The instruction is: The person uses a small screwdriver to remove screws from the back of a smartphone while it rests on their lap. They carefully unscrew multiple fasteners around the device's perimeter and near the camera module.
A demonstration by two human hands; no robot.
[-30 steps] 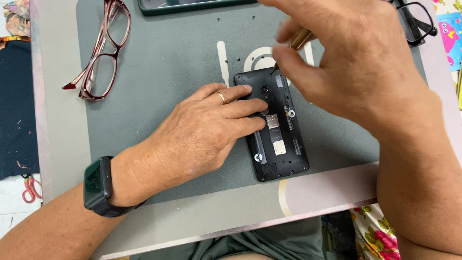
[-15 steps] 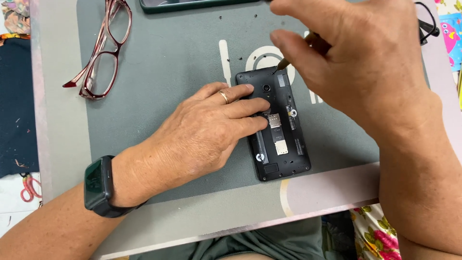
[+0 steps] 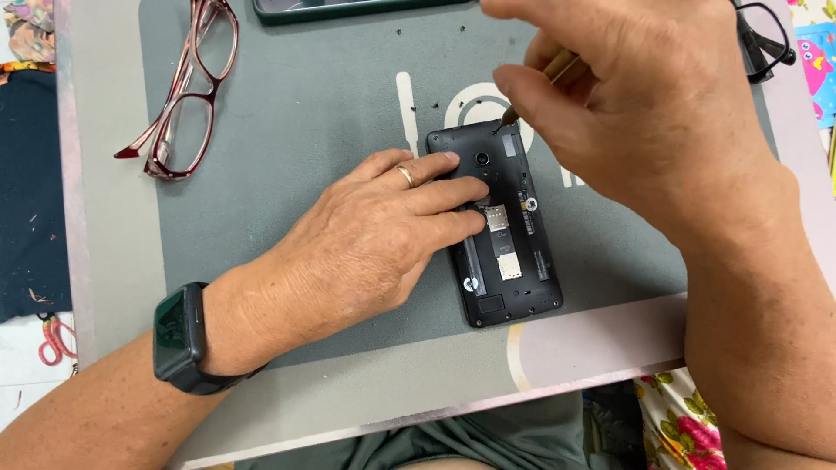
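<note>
A black phone with its back cover off (image 3: 509,261) lies on a grey work mat (image 3: 313,130), its card slots and camera showing. My left hand (image 3: 366,239) rests flat on the phone's left side, fingers pressing it down; a ring is on one finger and a dark watch (image 3: 178,335) on the wrist. My right hand (image 3: 644,122) hovers over the phone's top and grips a small screwdriver with a brass-coloured shaft (image 3: 557,70). Its tip touches the phone's top edge near the upper right corner.
Red-framed glasses (image 3: 187,96) lie at the mat's upper left. A dark phone (image 3: 348,9) lies along the top edge, black glasses (image 3: 766,39) at the upper right. Several tiny screws (image 3: 431,106) dot the mat above the phone. The table's front edge runs close to my body.
My right hand has come down and left with the screwdriver, bringing its tip onto the phone's top edge. My left hand has stayed on the phone.
</note>
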